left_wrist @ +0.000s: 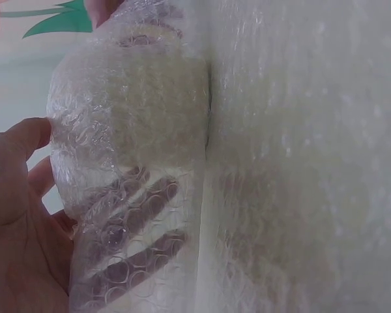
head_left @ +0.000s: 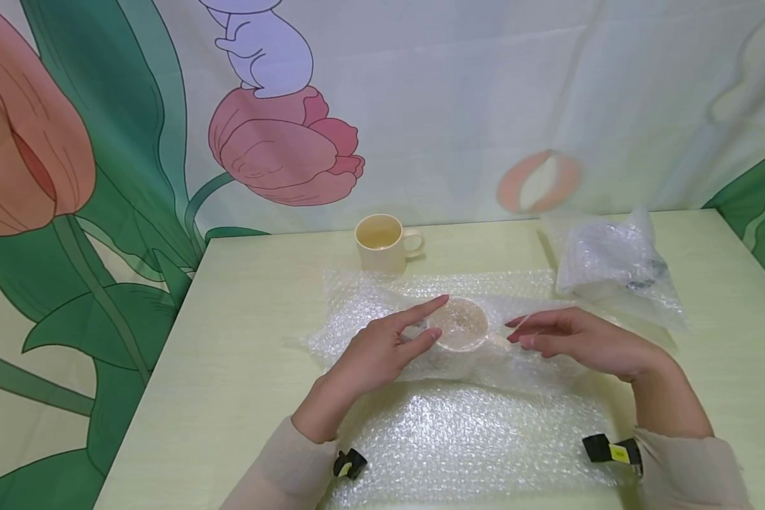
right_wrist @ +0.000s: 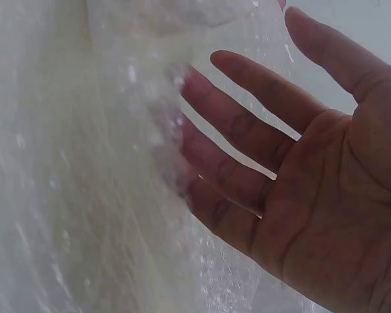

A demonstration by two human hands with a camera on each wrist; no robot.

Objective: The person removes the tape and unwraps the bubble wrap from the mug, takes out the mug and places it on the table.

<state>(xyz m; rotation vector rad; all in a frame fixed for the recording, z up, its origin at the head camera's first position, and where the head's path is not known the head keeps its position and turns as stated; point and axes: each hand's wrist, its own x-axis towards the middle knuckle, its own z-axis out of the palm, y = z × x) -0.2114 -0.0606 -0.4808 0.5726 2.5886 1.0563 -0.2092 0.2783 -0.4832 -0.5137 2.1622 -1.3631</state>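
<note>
Left hand (head_left: 379, 350) touches wrapped cup (head_left: 462, 326), fingers straight; right hand (head_left: 586, 341) beside it, fingers released; yellow mug (head_left: 381, 244) behind.

A pale cup (head_left: 460, 326) stands roughly midway between the left and right edges of the counter (head_left: 185, 397), clear bubble wrap (head_left: 472, 439) folded around it; more lies flat toward the near edge.

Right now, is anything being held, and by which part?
No firm grip shows. The left hand touches the rim of the pale round mug inside clear plastic bubble wrap; the right hand, fingers spread, touches the wrap near the handle.
</note>
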